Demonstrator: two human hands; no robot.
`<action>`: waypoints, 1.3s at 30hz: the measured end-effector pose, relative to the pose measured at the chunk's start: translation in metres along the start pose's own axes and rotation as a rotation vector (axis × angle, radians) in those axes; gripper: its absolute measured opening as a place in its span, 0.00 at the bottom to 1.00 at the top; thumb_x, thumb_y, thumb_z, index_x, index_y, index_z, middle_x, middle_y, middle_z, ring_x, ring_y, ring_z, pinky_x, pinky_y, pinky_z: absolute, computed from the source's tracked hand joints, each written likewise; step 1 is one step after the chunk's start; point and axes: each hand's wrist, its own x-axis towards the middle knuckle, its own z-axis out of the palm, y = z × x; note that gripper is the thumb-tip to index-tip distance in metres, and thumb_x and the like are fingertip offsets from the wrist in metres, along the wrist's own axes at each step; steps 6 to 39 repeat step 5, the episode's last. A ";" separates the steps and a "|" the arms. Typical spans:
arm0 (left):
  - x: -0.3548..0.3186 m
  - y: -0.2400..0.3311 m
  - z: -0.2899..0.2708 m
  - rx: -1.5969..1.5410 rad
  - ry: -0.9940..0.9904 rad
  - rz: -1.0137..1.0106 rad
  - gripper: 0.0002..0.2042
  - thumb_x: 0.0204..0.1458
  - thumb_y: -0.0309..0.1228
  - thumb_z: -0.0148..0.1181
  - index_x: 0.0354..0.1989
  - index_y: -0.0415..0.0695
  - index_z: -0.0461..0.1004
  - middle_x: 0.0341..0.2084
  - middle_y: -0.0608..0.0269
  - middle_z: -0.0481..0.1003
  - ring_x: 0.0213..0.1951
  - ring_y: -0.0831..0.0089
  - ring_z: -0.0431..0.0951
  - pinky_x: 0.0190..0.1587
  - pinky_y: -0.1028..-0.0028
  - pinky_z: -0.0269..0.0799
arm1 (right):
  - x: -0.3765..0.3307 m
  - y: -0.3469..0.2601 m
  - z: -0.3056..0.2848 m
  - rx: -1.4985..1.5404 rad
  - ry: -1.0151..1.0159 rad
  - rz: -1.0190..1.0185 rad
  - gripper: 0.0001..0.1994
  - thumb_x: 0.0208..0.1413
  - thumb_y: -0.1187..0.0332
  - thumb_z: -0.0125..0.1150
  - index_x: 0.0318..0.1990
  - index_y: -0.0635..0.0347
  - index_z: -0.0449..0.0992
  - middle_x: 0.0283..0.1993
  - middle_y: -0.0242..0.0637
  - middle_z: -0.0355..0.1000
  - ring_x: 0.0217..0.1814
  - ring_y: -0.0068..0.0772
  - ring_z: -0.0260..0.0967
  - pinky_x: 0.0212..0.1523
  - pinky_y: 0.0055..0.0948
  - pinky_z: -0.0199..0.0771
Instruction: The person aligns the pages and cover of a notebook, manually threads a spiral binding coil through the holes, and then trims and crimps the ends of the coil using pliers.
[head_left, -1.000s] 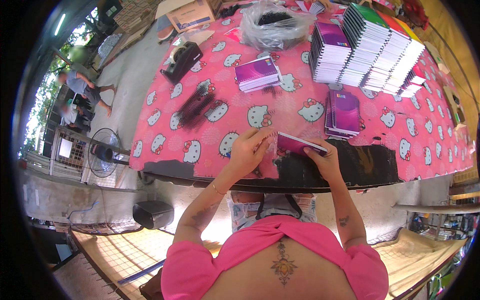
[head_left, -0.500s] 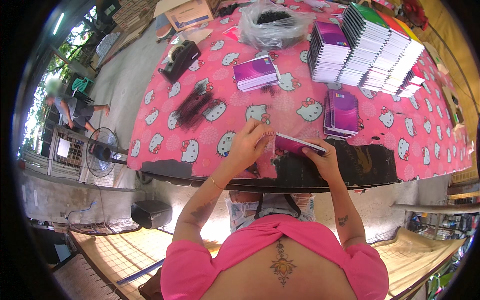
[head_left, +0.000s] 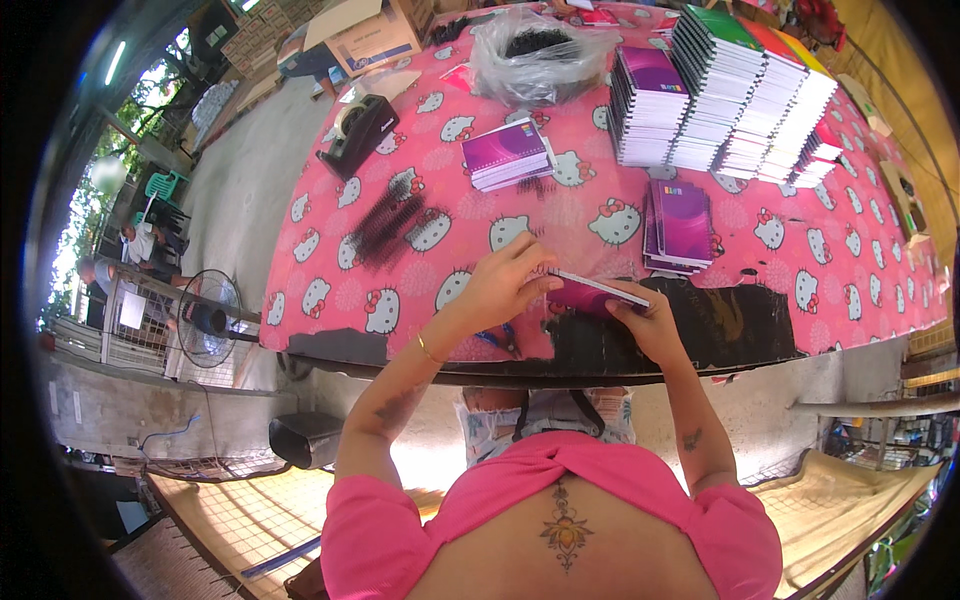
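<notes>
A small purple notebook (head_left: 585,294) is tilted up over the near table edge, its white page edges facing upward. My right hand (head_left: 645,318) grips its right end, thumb on the cover. At its left end, the fingers of my left hand (head_left: 508,282) are pinched on a thin binding coil (head_left: 541,270), mostly hidden by the fingertips. Loose black binding coils (head_left: 388,226) lie in a heap to the left. Beyond my hands sits a stack of purple notebooks (head_left: 507,157); another purple stack (head_left: 682,222), with coils along its left side, lies to the right.
Tall piles of spiral notebooks (head_left: 690,115) stand at the far right. A clear plastic bag (head_left: 540,75) holds black coils. At the left are a tape dispenser (head_left: 360,135) and a fan (head_left: 208,318). A blue-handled tool (head_left: 500,340) lies under my left wrist. Other people are in the left background.
My left fingers have shifted slightly right, closer against the notebook's end, covering more of the coil. The view has moved a little, and the walking person at the left is no longer there.
</notes>
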 end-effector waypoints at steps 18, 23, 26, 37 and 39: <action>-0.002 0.031 0.022 0.678 0.212 -0.011 0.32 0.54 0.46 0.64 0.67 0.55 0.63 0.66 0.52 0.62 0.66 0.51 0.61 0.66 0.46 0.53 | -0.008 -0.008 0.011 0.071 0.084 0.050 0.15 0.62 0.72 0.61 0.55 0.64 0.77 0.49 0.34 0.78 0.51 0.21 0.70 0.55 0.24 0.69; -0.002 0.031 0.022 0.678 0.212 -0.011 0.32 0.54 0.46 0.64 0.67 0.55 0.63 0.66 0.52 0.62 0.66 0.51 0.61 0.66 0.46 0.53 | -0.008 -0.008 0.011 0.071 0.084 0.050 0.15 0.62 0.72 0.61 0.55 0.64 0.77 0.49 0.34 0.78 0.51 0.21 0.70 0.55 0.24 0.69; -0.002 0.031 0.022 0.678 0.212 -0.011 0.32 0.54 0.46 0.64 0.67 0.55 0.63 0.66 0.52 0.62 0.66 0.51 0.61 0.66 0.46 0.53 | -0.008 -0.008 0.011 0.071 0.084 0.050 0.15 0.62 0.72 0.61 0.55 0.64 0.77 0.49 0.34 0.78 0.51 0.21 0.70 0.55 0.24 0.69; -0.002 0.031 0.022 0.678 0.212 -0.011 0.32 0.54 0.46 0.64 0.67 0.55 0.63 0.66 0.52 0.62 0.66 0.51 0.61 0.66 0.46 0.53 | -0.008 -0.008 0.011 0.071 0.084 0.050 0.15 0.62 0.72 0.61 0.55 0.64 0.77 0.49 0.34 0.78 0.51 0.21 0.70 0.55 0.24 0.69; -0.002 0.031 0.022 0.678 0.212 -0.011 0.32 0.54 0.46 0.64 0.67 0.55 0.63 0.66 0.52 0.62 0.66 0.51 0.61 0.66 0.46 0.53 | -0.008 -0.008 0.011 0.071 0.084 0.050 0.15 0.62 0.72 0.61 0.55 0.64 0.77 0.49 0.34 0.78 0.51 0.21 0.70 0.55 0.24 0.69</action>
